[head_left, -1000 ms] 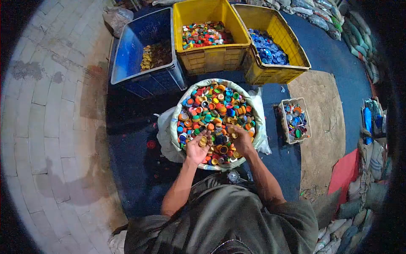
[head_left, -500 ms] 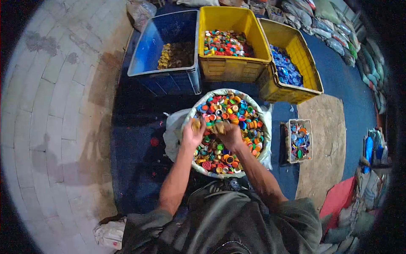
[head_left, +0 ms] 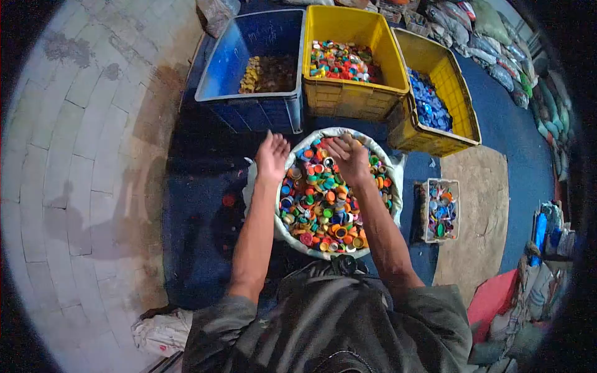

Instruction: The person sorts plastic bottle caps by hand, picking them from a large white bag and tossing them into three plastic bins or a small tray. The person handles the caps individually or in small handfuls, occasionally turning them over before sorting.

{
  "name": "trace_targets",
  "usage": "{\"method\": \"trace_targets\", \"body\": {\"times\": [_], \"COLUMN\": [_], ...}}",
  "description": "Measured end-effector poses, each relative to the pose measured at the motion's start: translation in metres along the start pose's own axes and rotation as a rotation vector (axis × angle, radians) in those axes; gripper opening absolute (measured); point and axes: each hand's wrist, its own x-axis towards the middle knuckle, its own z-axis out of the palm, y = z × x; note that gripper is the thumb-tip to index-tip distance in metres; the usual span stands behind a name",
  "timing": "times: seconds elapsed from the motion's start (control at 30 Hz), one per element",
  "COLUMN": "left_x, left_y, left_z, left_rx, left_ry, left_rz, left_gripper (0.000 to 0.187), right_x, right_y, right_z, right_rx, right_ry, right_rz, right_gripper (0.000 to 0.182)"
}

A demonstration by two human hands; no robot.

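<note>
A round white sack (head_left: 278,217), its rim rolled open, is full of mixed coloured bottle caps (head_left: 326,199). At the sack's upper left rim, my left hand (head_left: 272,156) is raised with its fingers spread and nothing visible in it. My right hand (head_left: 350,160) hovers over the upper part of the caps, fingers stretched out; a small yellowish patch by its fingertips is too blurred to make out. Beyond the hands, a blue bin (head_left: 249,105) holds yellowish and brown caps (head_left: 264,74).
A yellow bin (head_left: 354,99) with mixed caps and another yellow bin (head_left: 429,140) with blue caps stand behind the sack. To the right, a small crate (head_left: 458,211) of caps sits beside a brown board (head_left: 482,217). Filled bags (head_left: 491,59) line the upper right.
Both hands have moved forward toward the bins and opened, and the yellowish caps they held no longer show in them. The camera view has shifted slightly.
</note>
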Motion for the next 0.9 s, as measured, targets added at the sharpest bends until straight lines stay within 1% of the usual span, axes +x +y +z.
{"method": "trace_targets", "body": {"times": [0.03,0.07,0.1,0.17,0.23,0.27,0.3,0.33,0.37,0.4,0.47,0.5,0.53,0.63,0.67,0.77,0.8,0.9], "left_x": [-0.008,-0.031,-0.042,-0.070,-0.076,-0.080,-0.084,-0.090,-0.094,-0.094,-0.094,-0.095,-0.099,-0.099,-0.097,-0.092,-0.091,-0.091], "left_y": [-0.013,-0.021,-0.035,-0.051,-0.076,-0.090,-0.097,-0.105,-0.112,-0.116,-0.123,-0.123,-0.122,-0.127,-0.128,-0.131,-0.132,-0.133], "left_z": [-0.018,-0.018,-0.023,-0.036,-0.062,-0.074,-0.079,-0.085,-0.090,-0.092,-0.097,-0.092,-0.085,-0.079,-0.077,-0.072,-0.070,-0.064], "left_rx": [0.038,0.171,0.185,0.570,0.842,0.920,1.013,1.107,1.199,1.269,1.390,1.448,1.514,1.674,1.662,1.629,1.651,1.666], "left_ry": [-0.015,0.086,0.158,0.219,0.172,0.118,0.046,-0.017,-0.082,-0.114,-0.156,-0.181,-0.206,-0.266,-0.282,-0.317,-0.314,-0.302], "left_rz": [-0.040,-0.042,-0.003,0.030,0.049,0.142,0.198,0.281,0.363,0.367,0.436,0.474,0.512,0.718,0.708,0.673,0.721,0.685], "left_gripper": [0.029,0.029,0.024,0.027,0.031,0.034,0.026,0.026,0.029,0.034,0.034,0.034,0.038,0.043,0.044,0.046,0.046,0.045], "right_x": [-0.015,-0.027,-0.036,-0.046,-0.085,-0.103,-0.115,-0.124,-0.133,-0.137,-0.143,-0.146,-0.152,-0.155,-0.160,-0.155,-0.162,-0.165], "right_y": [-0.001,0.003,0.011,0.026,0.022,0.020,0.021,0.022,0.024,0.030,0.035,0.034,0.031,0.033,0.033,0.052,0.046,0.056], "right_z": [-0.018,-0.042,-0.072,-0.153,-0.156,-0.154,-0.157,-0.159,-0.162,-0.173,-0.194,-0.193,-0.185,-0.188,-0.187,-0.223,-0.214,-0.225], "right_rx": [-0.009,-0.028,-0.048,-0.148,-0.222,-0.259,-0.318,-0.376,-0.435,-0.414,-0.457,-0.478,-0.505,-0.642,-0.616,-0.587,-0.560,-0.604], "right_ry": [0.043,0.092,0.140,0.074,0.193,0.252,0.316,0.379,0.443,0.433,0.430,0.429,0.425,0.461,0.451,0.466,0.450,0.468], "right_rz": [0.029,0.004,-0.022,-0.024,-0.002,0.011,0.023,0.032,0.044,0.019,0.010,0.002,-0.021,-0.060,-0.072,-0.111,-0.071,-0.179], "right_gripper": [0.046,0.047,0.048,0.043,0.041,0.041,0.040,0.040,0.040,0.036,0.033,0.032,0.028,0.027,0.026,0.021,0.017,0.020]}}
